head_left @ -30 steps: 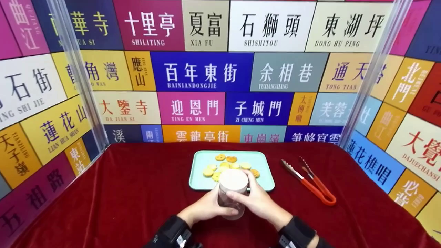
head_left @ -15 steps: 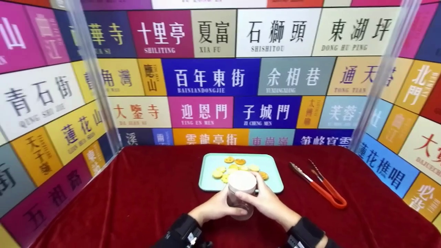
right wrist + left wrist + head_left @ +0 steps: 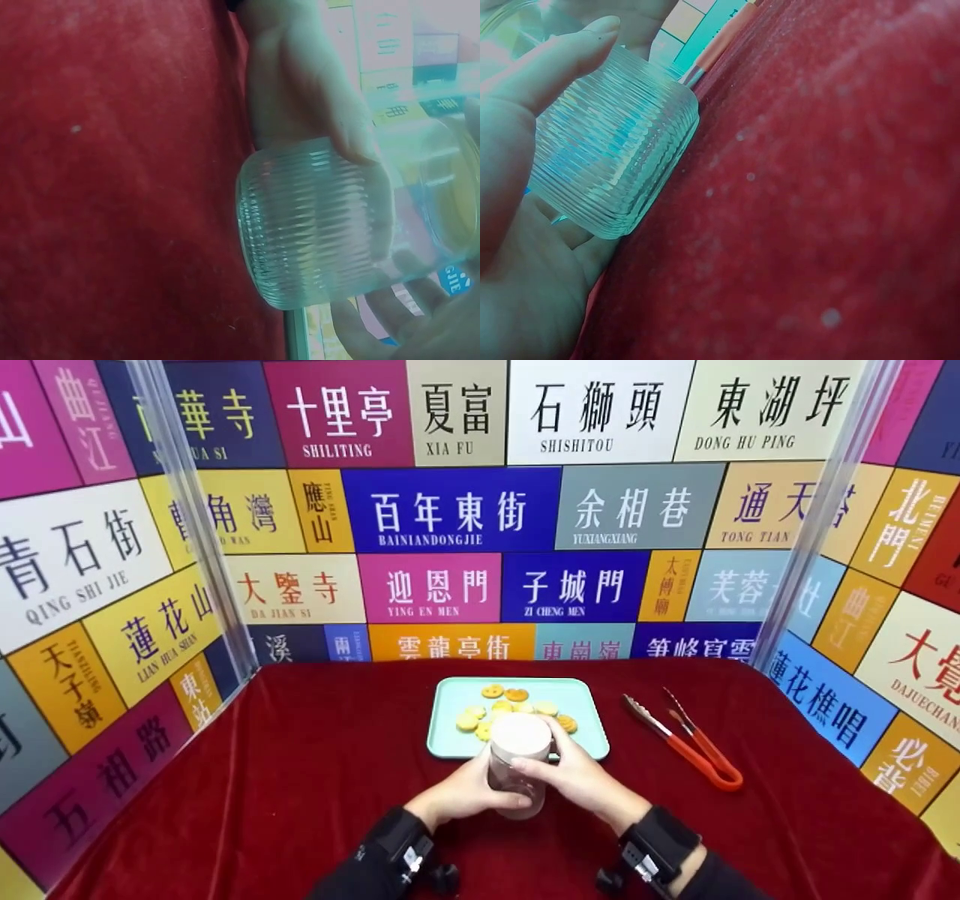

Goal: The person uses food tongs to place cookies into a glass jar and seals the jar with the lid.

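Note:
A clear ribbed glass jar (image 3: 622, 142) with a pale round lid (image 3: 520, 735) stands upright between both hands. My left hand (image 3: 461, 795) grips the jar's lower body, its thumb across the near side. My right hand (image 3: 581, 776) holds it higher up, with the thumb just below the lid and fingers round the far side. In the right wrist view the ribbed base of the jar (image 3: 307, 225) is close to the red cloth. No contents show through the lower glass.
Behind the jar lies a mint-green tray (image 3: 441, 744) with several round yellow and brown cookies (image 3: 501, 707). Tongs (image 3: 701, 754) with red handles rest to its right. Red velvet cloth (image 3: 315, 787) covers the table, and colourful sign panels (image 3: 457, 506) enclose the back and sides.
The head view has shifted slightly, moving the whole scene in the picture. Both hands keep their hold on the jar, which stays in front of the tray.

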A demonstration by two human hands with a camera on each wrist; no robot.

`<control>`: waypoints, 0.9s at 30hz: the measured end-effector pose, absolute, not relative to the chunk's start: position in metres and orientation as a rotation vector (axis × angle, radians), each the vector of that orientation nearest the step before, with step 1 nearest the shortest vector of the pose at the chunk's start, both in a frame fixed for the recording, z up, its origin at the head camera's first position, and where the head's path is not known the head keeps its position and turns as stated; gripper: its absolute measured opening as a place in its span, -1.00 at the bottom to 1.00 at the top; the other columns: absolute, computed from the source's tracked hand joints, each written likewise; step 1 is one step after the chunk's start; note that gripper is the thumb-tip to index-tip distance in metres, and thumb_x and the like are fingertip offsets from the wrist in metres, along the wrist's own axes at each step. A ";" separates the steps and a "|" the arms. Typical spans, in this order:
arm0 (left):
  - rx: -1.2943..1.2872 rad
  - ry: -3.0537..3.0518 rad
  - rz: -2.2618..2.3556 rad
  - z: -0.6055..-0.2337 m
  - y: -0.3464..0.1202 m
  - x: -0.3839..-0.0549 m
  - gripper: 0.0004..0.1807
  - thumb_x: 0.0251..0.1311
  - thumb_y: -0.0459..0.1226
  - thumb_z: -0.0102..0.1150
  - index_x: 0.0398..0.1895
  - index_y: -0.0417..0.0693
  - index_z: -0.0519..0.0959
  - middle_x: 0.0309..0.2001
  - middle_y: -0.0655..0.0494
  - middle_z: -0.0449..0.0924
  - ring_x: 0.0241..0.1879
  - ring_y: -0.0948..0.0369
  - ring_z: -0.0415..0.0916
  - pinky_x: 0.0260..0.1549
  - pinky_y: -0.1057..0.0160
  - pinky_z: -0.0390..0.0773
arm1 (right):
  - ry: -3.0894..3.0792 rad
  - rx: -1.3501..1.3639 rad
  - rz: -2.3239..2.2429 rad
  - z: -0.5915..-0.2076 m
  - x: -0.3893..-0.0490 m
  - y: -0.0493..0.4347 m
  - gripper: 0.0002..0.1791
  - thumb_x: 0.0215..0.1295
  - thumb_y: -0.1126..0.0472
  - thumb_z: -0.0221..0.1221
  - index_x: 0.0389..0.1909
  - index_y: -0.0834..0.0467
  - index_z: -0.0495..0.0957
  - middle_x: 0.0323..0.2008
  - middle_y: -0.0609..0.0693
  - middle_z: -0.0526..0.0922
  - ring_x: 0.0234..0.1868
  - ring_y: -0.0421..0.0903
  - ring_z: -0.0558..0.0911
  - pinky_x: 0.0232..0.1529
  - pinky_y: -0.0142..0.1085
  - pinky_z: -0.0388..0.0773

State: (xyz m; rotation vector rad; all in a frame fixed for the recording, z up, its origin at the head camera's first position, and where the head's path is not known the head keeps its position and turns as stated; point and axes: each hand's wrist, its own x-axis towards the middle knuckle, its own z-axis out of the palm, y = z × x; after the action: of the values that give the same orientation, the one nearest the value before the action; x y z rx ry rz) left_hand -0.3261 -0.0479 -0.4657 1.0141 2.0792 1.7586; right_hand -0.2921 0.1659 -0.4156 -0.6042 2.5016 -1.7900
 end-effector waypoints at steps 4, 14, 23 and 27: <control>0.975 2.082 1.755 -0.468 -0.049 -0.325 -0.05 0.20 -0.29 0.57 0.58 0.04 0.22 0.38 0.14 0.49 0.31 0.20 0.53 0.39 0.18 0.42 | 2.422 -0.630 -1.792 -0.416 -0.294 0.171 -0.16 0.38 0.04 0.43 0.57 0.09 0.27 0.35 0.11 0.50 0.33 0.07 0.45 0.33 -0.03 0.35; 1.033 2.115 1.734 -0.468 -0.051 -0.326 -0.05 0.21 -0.31 0.56 0.59 0.00 0.21 0.37 0.18 0.50 0.34 0.21 0.51 0.40 0.22 0.41 | 2.490 -0.542 -1.807 -0.417 -0.290 0.161 0.14 0.25 -0.03 0.53 0.68 0.07 0.04 0.45 0.15 0.43 0.38 0.08 0.45 0.41 0.07 0.29; 1.044 2.131 1.731 -0.468 -0.046 -0.329 -0.01 0.18 -0.28 0.59 0.60 0.00 0.18 0.38 0.20 0.48 0.35 0.25 0.48 0.41 0.25 0.39 | 2.592 -0.447 -1.867 -0.418 -0.287 0.154 0.08 0.14 -0.03 0.59 0.58 0.01 0.17 0.33 0.15 0.54 0.33 0.05 0.54 0.37 0.03 0.38; 1.045 2.142 1.735 -0.468 -0.047 -0.330 0.01 0.17 -0.29 0.59 0.61 0.01 0.18 0.38 0.21 0.47 0.36 0.24 0.48 0.42 0.24 0.38 | 2.634 -0.416 -1.861 -0.418 -0.285 0.152 -0.02 0.16 -0.04 0.58 0.51 0.07 0.26 0.31 0.12 0.55 0.28 0.04 0.57 0.29 0.00 0.44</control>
State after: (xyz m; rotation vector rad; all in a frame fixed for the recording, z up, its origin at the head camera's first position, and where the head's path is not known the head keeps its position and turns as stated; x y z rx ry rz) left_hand -0.3296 -0.0466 -0.4684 1.0454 2.1416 1.7346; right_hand -0.2851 0.1516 -0.4184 -0.4161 2.6339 -1.8611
